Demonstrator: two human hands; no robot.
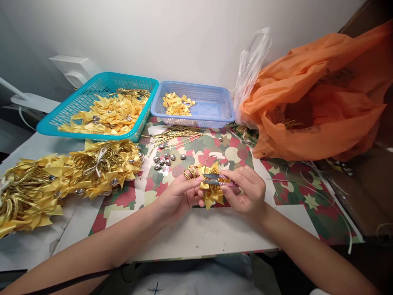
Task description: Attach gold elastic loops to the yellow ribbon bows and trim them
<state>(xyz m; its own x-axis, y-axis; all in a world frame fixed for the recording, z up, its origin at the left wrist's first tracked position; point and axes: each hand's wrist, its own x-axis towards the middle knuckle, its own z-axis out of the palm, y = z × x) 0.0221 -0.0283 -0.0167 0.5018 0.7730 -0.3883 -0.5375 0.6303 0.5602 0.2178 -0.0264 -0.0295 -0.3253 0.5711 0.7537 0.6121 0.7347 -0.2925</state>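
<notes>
My left hand [178,194] is closed on a yellow ribbon flower [211,198], pinching it at its left side. Gold cord [190,173] is bunched at those fingertips, and a thin loop rises above the petals. In my right hand [249,190] is a pair of thread snips [211,182] with dark blades and pinkish handles. The blades point left across the front of the flower, their tips close to my left thumb. Whether they touch cord cannot be made out. Beyond my left hand lie several small silver bells [166,156].
Bundled gold-corded flowers [101,168] cover the left side. Behind stand a teal basket [147,110] of flowers and a blue basket [196,121] of smaller bows. Loose gold cords [178,134] lie before them. An orange bag [319,143] and a clear plastic bag [248,78] are at right.
</notes>
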